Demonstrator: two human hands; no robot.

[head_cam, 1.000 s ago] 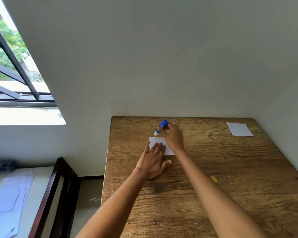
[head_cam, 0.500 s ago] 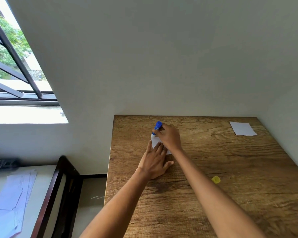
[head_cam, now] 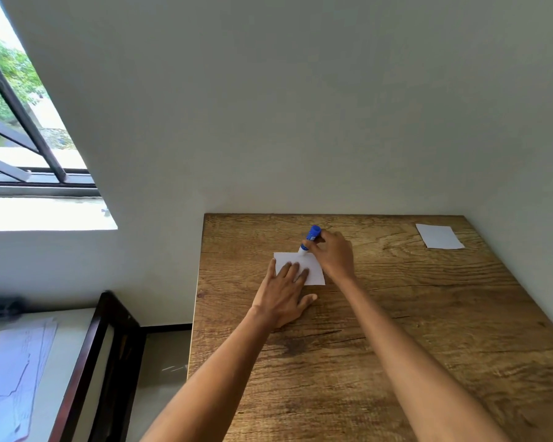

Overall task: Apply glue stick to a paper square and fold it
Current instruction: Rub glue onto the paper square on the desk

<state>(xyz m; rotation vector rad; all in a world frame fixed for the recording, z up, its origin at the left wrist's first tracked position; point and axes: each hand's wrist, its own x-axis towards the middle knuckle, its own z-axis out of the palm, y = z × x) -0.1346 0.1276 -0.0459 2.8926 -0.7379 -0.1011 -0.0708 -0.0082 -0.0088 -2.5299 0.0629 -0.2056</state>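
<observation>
Two hands are working on one paper square (head_cam: 313, 270), which is lying flat on the wooden table (head_cam: 396, 330), well short of the table's far edge and toward its left side. The left hand (head_cam: 284, 295) is resting palm-down with fingers (head_cam: 296, 271) spread and released, pinning the near-left part of the square. The right hand (head_cam: 334, 255), just right of the square, is grasping the blue glue stick (head_cam: 310, 237) in clenched fingers; the stick is tilting, white tip down, touching the square at its far edge.

Judgement: the gluing step is in progress. To do it well, the pinning fingers should be staying clear of the strip being glued, strokes should be running away from the held side so the sheet is not buckling, and pressure should be light and even, reaching the edges.

A second white sheet (head_cam: 439, 236) is lying well to the right of the square, near the table's far right corner.

Writing: the stick's label is too small to read; none is legible elsewhere.
</observation>
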